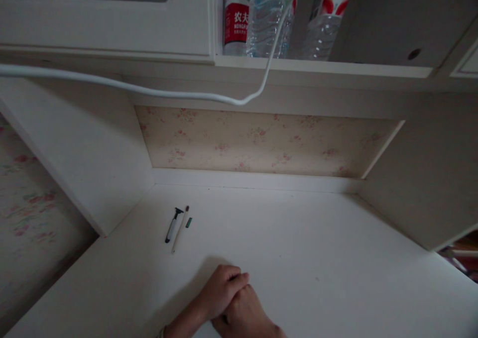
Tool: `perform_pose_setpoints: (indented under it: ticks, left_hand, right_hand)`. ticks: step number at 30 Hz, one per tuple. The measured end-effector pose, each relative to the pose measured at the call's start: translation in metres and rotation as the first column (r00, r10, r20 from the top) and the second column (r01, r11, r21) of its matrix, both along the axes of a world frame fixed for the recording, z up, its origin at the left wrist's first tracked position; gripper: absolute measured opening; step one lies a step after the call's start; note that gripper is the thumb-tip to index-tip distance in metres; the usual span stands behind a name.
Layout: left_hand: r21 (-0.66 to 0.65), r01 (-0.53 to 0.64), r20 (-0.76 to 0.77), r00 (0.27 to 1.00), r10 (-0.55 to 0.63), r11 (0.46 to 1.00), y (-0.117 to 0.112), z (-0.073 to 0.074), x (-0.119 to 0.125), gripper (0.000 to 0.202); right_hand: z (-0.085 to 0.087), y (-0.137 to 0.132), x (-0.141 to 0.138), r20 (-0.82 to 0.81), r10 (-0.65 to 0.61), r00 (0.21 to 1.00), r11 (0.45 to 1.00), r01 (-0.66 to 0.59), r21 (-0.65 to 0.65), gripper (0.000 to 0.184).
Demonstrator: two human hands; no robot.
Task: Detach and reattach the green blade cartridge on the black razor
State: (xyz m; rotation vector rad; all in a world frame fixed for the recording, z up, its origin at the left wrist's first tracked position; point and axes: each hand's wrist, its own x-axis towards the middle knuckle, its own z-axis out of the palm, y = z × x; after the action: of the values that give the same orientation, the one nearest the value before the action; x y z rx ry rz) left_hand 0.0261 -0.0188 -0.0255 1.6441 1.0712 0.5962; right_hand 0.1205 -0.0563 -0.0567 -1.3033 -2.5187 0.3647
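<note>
Both of my hands rest on the white desk (298,238) near its front edge, folded together. My left hand (220,290) lies on top, its fingers curled over my right hand (244,315), which sits underneath with its fingers mostly hidden. Neither hand shows anything in it. Farther back and to the left lie a pen cap with a black clip (173,224), a thin pale refill stick (179,229) and a small dark green piece (188,222), all apart from my hands.
A white cable (149,90) sags across the upper part of the view. Plastic water bottles (269,17) stand on the shelf above. Floral wallpaper (257,141) backs the alcove, and white side panels (85,149) close it in left and right.
</note>
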Motion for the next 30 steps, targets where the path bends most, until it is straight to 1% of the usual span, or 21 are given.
perform_pose_setpoints:
  ticks: [4,11,20,25,30]
  left_hand:
    - [-0.005,0.004,-0.006,1.0,-0.004,1.0,-0.0003,0.0012,0.0,0.041]
    - [-0.035,0.0,0.016,1.0,0.001,0.999,-0.0011,0.0023,0.0005,0.041]
    - [-0.031,-0.006,0.016,1.0,0.006,1.0,-0.0008,0.0028,0.0006,0.041]
    - [-0.03,-0.008,0.021,1.0,0.009,1.0,-0.001,0.002,0.0004,0.041]
    - [-0.031,-0.005,-0.003,1.0,0.005,0.999,-0.0013,0.0049,0.0003,0.041]
  right_hand:
    - [-0.0002,0.0,-0.0007,-0.012,-0.001,1.0,1.0,0.001,0.014,0.033]
    - [0.0059,-0.001,0.0001,0.013,0.006,1.0,1.0,-0.007,0.009,0.03]
    - [0.0054,-0.0003,0.0002,-0.049,0.001,0.999,1.0,-0.001,0.006,0.032]
    - [0.0044,-0.0008,-0.0006,-0.024,-0.016,1.0,1.0,0.016,-0.01,0.032]
    - [0.0031,-0.0006,-0.0005,-0.046,-0.008,0.999,1.0,0.007,-0.01,0.032]
